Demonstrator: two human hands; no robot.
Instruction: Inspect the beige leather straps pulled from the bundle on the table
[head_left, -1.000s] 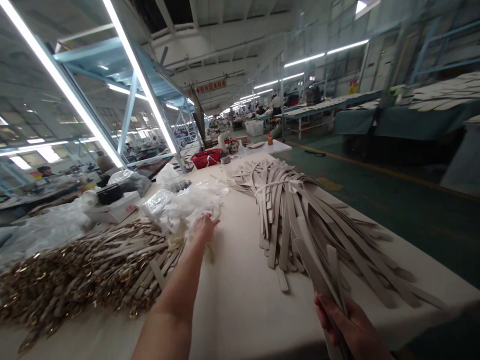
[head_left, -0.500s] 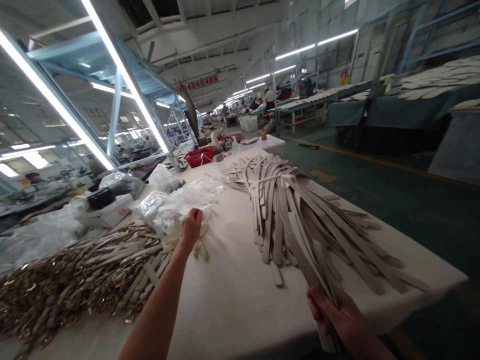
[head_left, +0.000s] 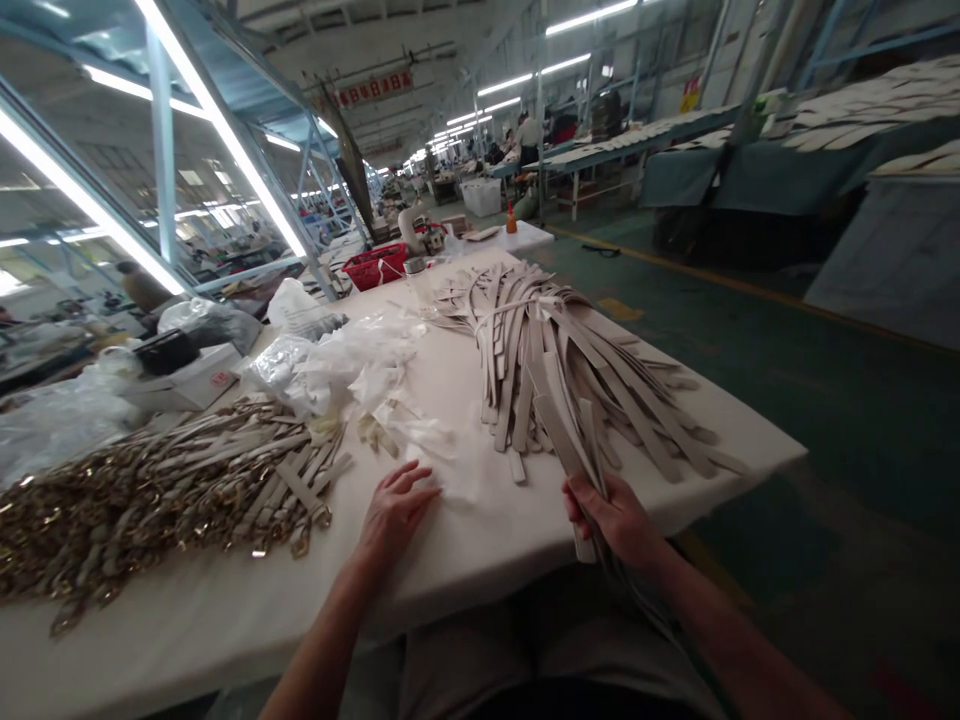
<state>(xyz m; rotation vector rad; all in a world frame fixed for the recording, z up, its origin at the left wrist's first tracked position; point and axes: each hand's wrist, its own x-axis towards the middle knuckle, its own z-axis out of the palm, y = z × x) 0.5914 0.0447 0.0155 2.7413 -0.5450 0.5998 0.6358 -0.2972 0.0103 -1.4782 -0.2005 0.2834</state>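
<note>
My right hand [head_left: 611,515] is wrapped round several long grey-beige straps [head_left: 562,420] near the front edge of the table [head_left: 450,560]. Behind it lies a large fanned bundle of similar straps [head_left: 517,330], tied with a pale band. My left hand [head_left: 397,505] is over the cloth with its fingers apart and nothing held. Just beyond its fingertips lies thin, crumpled translucent plastic [head_left: 427,435]. Left of my left hand is a heap of straps with gold-coloured metal buckles [head_left: 165,500].
Clear plastic bags [head_left: 300,370] and a white box [head_left: 199,378] lie behind the buckle heap. A red basket [head_left: 371,268] and an orange bottle [head_left: 511,220] stand farther back. A person [head_left: 527,135] is in the distance. Cloth-covered tables [head_left: 795,180] stand at the right.
My left hand has come back from the plastic bags and opened, and a thin plastic piece now lies in front of it. The view has shifted; my right hand still holds the straps.
</note>
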